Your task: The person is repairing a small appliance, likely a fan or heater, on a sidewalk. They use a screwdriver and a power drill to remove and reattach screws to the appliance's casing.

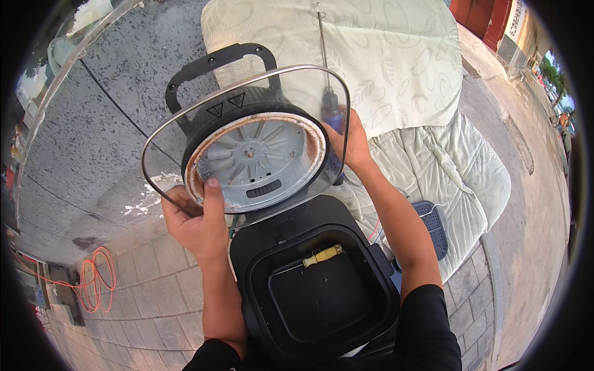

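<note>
A black round appliance lid (252, 99) with a handle and a wide clear glass rim is tilted up, its underside facing me. Inside its rusty ring sits a grey, ribbed metal disc (238, 157). My left hand (201, 219) is closed on the lid's lower left edge, thumb on the ring. At the glass's right edge, my right hand (354, 139) is closed round a blue-and-black long-shafted driver (332, 111), partly seen through the glass. Below stands a black square cooker body (322, 309), holding a yellow-handled screwdriver (323, 255).
A pale patterned quilt (402, 68) lies beyond and to the right. A dark perforated tray (431, 229) and thin wires lie on it. An orange cable (96, 281) is coiled on the paving at left, near a speckled grey slab (80, 123).
</note>
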Motion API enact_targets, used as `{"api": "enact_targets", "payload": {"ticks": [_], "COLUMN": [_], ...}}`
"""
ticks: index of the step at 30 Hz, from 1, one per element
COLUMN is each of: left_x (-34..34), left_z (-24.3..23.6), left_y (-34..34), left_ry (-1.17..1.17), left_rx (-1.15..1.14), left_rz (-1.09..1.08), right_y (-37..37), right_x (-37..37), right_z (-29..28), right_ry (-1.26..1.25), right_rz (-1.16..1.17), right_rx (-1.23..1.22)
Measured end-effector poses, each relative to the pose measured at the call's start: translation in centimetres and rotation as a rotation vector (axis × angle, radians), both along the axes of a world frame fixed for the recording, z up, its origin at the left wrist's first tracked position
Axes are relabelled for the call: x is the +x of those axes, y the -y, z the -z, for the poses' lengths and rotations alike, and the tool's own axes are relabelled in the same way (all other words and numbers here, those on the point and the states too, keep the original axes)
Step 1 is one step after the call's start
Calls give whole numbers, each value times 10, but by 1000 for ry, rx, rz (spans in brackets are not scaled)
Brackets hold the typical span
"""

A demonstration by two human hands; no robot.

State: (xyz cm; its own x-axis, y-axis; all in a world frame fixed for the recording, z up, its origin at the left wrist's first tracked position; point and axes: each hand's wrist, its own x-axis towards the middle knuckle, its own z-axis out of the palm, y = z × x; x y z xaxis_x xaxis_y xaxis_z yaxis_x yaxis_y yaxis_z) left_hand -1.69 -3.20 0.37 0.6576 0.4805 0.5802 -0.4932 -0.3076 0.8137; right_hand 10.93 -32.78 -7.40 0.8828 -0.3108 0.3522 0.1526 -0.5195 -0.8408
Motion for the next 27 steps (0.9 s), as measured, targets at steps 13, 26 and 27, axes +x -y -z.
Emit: {"api": "enact_targets", "payload": {"ticks": [13, 26, 27], "left_x": [0, 0, 1], "left_z": [-2, -4, -3], "left_y": [2, 2, 3], "left_ry": [0, -13, -21], "left_rx": [-97, -119, -111], "left_rz": [74, 99, 101], "right_y": [-1, 0, 6], "right_x": [-81, -43, -26], "right_z": [-42, -115, -123], "right_ry": [193, 152, 177], "right_rz": [-349, -138, -114], "right_rx": [624, 474, 385]}}
